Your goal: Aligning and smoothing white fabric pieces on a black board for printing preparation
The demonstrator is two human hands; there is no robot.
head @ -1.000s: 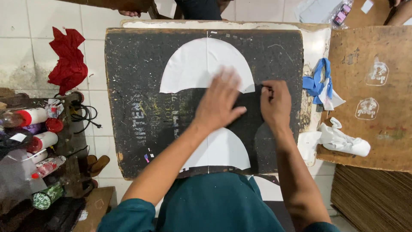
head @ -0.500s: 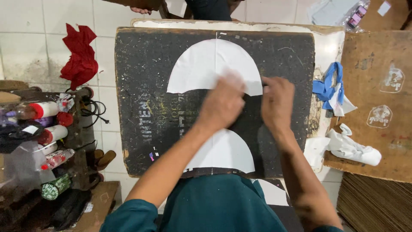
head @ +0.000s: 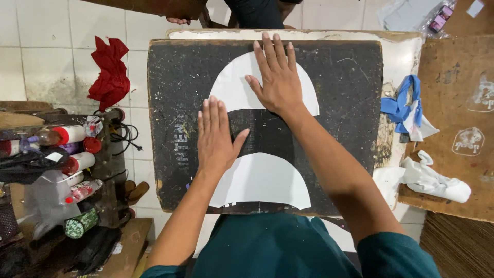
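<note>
A black speckled board point(head: 170, 92) lies in front of me with two white dome-shaped paper pieces on it. My right hand point(head: 278, 77) lies flat, fingers spread, on the upper white piece point(head: 231, 87). My left hand point(head: 216, 136) rests flat on the board's left-centre, its thumb over a dark strip point(head: 267, 134) between the two pieces. The lower white piece point(head: 262, 183) sits near the board's front edge, close to my teal shirt.
A rack of bottles and cans point(head: 67, 154) stands at the left, with a red cloth point(head: 109, 72) above it. Blue and white rags point(head: 406, 110) and a crumpled white cloth point(head: 432, 177) lie right, beside a brown cardboard sheet point(head: 458, 87). Another person's hand point(head: 179, 20) shows at the top.
Both hands have shifted from the dark middle strip: the right hand slid up onto the upper white piece, the left hand moved to the left. The view has also tilted slightly.
</note>
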